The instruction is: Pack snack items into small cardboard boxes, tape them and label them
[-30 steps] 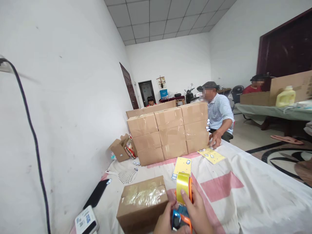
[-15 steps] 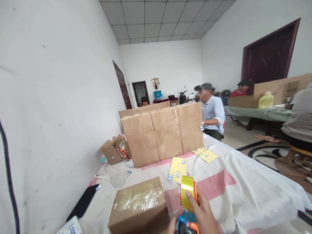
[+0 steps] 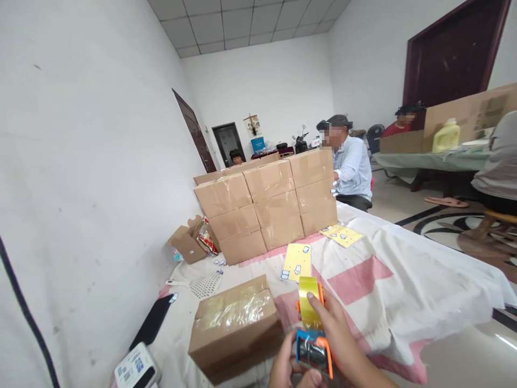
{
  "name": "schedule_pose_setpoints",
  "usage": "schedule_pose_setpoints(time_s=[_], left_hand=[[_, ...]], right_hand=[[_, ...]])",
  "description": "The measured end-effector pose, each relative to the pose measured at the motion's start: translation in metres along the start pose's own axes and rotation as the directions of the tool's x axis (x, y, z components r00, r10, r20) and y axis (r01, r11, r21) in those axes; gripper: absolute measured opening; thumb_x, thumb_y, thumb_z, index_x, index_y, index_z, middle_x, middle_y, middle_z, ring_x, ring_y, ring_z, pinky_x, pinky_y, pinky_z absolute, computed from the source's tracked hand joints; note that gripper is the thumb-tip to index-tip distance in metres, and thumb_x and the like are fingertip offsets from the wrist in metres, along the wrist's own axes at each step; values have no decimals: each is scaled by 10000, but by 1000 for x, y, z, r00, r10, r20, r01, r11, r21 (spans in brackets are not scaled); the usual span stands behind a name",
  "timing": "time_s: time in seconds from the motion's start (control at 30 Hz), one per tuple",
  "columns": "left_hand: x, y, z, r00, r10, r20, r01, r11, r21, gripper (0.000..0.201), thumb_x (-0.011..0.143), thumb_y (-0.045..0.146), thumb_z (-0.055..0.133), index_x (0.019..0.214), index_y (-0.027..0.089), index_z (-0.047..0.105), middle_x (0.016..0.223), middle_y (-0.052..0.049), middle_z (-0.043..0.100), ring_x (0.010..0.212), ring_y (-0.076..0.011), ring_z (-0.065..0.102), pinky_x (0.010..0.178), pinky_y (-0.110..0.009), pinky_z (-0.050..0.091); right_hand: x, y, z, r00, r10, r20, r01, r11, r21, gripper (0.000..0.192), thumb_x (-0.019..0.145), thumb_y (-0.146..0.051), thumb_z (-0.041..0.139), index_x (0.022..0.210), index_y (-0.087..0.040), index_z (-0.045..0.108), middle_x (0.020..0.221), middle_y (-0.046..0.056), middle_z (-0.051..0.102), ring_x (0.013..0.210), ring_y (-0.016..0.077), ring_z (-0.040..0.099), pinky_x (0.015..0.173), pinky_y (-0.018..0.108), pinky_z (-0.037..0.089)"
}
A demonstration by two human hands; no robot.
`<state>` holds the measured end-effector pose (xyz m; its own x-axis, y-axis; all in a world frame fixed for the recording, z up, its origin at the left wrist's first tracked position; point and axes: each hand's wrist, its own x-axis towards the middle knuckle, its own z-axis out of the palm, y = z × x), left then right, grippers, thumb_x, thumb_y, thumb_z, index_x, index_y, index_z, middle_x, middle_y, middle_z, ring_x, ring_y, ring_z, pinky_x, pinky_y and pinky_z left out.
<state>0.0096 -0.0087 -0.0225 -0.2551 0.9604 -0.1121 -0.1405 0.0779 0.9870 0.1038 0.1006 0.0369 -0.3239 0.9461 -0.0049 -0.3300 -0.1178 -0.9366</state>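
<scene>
A tape dispenser (image 3: 309, 303) with a roll of yellowish tape and blue and orange parts is held between my hands. My right hand (image 3: 337, 326) wraps round its roll end from the right, the thumb lying on the tape. Lower down, my left hand (image 3: 286, 358) has its fingers closed about the blue cutter end. Just left of my hands lies a closed cardboard box (image 3: 234, 334), its top covered with shiny clear tape. Neither hand touches this box.
Stacked cardboard boxes (image 3: 269, 207) stand across the cloth-covered table (image 3: 388, 307). Yellow cards (image 3: 297, 261), a white perforated scoop (image 3: 204, 284), a black flat object (image 3: 153, 321) and a white device (image 3: 136, 369) lie around. A person (image 3: 352, 161) sits beyond the right edge.
The camera view has shifted and tilted, so the table things sit higher in the picture. More of my left hand and of the dispenser's cutter end shows now. Both hands keep hold.
</scene>
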Motion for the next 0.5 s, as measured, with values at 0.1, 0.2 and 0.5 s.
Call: schedule_pose_setpoints(time_s=[0.1, 0.2, 0.5], left_hand=[[-1, -3, -4, 1000, 9, 0, -9, 1000, -10, 1194, 597, 762, 794, 1492, 127, 323, 880, -171, 765, 720, -300, 748, 617, -329, 539], [-1, -6, -7, 1000, 25, 13, -25, 1000, -19, 1172, 613, 759, 788, 1501, 149, 327, 846, -143, 762, 714, -289, 746, 629, -331, 540], [4, -12, -15, 987, 150, 66, -141, 983, -119, 1012, 730, 698, 751, 1483, 138, 371, 841, -156, 754, 695, -262, 745, 579, -281, 517]], right_hand=[[-1, 2, 1, 1000, 15, 14, -16, 1000, 17, 483, 703, -590, 752, 965, -189, 693, 901, 72, 722, 820, 263, 674, 711, 339, 562], [0, 5, 3, 999, 28, 24, -29, 999, 16, 493, 713, -598, 747, 981, -189, 682, 885, 59, 713, 808, 248, 667, 689, 324, 552], [1, 4, 8, 999, 46, 28, -47, 999, 20, 537, 700, -647, 728, 945, -175, 656, 764, 35, 685, 717, 233, 659, 651, 319, 530]])
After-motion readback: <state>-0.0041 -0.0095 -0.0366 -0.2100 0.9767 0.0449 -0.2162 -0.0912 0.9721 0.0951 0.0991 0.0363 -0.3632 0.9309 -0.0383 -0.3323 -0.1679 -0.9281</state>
